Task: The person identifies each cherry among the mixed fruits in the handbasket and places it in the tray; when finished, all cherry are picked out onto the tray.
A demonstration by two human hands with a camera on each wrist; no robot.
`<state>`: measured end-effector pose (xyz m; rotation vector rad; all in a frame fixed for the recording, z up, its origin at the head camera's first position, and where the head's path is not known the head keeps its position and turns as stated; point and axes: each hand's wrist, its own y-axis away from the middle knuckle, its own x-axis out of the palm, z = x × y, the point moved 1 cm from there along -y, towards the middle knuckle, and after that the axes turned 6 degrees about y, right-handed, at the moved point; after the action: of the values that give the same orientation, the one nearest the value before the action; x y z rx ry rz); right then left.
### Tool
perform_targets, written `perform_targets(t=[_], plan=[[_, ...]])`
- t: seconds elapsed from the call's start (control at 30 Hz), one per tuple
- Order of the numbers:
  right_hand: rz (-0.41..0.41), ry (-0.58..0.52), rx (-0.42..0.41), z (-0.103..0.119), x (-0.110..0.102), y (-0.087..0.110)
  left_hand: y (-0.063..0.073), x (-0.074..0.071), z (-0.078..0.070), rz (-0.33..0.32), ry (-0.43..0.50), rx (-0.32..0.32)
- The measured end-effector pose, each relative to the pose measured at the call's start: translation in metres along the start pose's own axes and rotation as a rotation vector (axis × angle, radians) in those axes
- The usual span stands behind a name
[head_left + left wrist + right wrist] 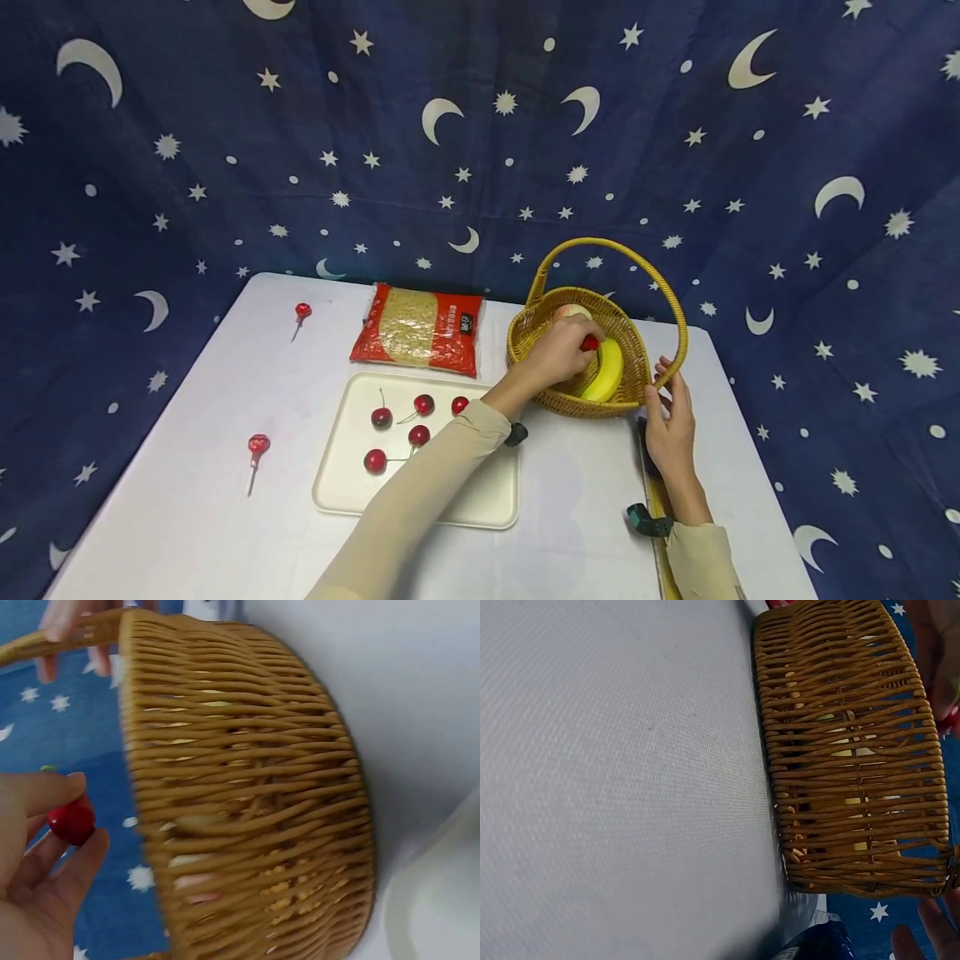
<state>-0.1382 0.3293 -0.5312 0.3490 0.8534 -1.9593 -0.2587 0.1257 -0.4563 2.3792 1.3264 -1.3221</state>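
Observation:
My left hand (561, 350) is over the wicker basket (517, 337) and pinches a red cherry (73, 821) between thumb and fingers. The cherry is above the basket's rim in the left wrist view, with a bit of green beside it. Inside the basket lie a yellow banana (609, 371) and a pale, pinkish round fruit (572, 312), partly hidden by the hand. On the basket's right side, my right hand (671, 425) holds the lower end of the arched handle (678, 312), thumb in front and fingers behind.
A cream tray (330, 492) with several cherries (381, 417) lies left of the basket, partly under my left forearm. Behind it is a red bag of yellow grain (416, 329). Two red lollipops (258, 446) lie at left. A dark blue and yellow package (651, 467) is beside my right forearm.

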Motion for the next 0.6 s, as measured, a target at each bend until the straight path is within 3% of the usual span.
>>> perform_targets(t=[0.27, 0.6], plan=[[0.002, 0.006, -0.002, 0.000, 0.000, 0.001, 0.042, -0.039, -0.013, -0.208, 0.188, 0.042], [0.000, -0.003, 0.009, 0.000, 0.002, 0.000, 0.119, -0.079, -0.009, -0.412, 0.477, 0.009]])
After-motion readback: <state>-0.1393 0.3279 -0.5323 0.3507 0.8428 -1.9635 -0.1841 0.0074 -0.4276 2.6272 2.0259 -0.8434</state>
